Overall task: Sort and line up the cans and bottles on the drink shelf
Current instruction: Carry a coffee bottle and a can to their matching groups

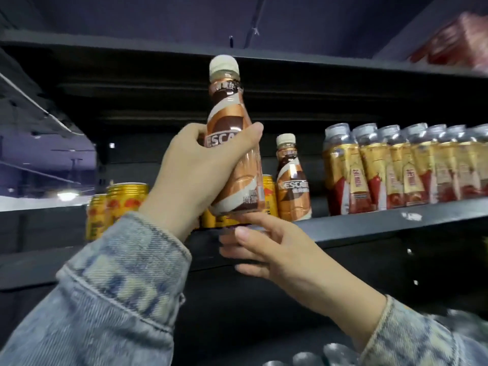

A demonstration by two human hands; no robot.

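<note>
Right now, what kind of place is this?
Likely a shop's drink aisle or stockroom: dark metal shelving holds a row of identical red-and-gold bottles, gold cans, and a shelved coffee bottle matching the held coffee bottle in the left hand.

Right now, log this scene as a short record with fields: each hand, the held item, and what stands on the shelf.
left hand: grips the brown-and-cream plastic coffee bottle round its middle
right hand: straight fingers under that bottle's base
held bottle: cream cap on, slightly tilted, raised in front of the dark metal shelf
shelf, centre: one matching coffee bottle, upright
shelf, left: gold metal cans
shelf, right: row of gold-and-red bottles with silver caps
</note>
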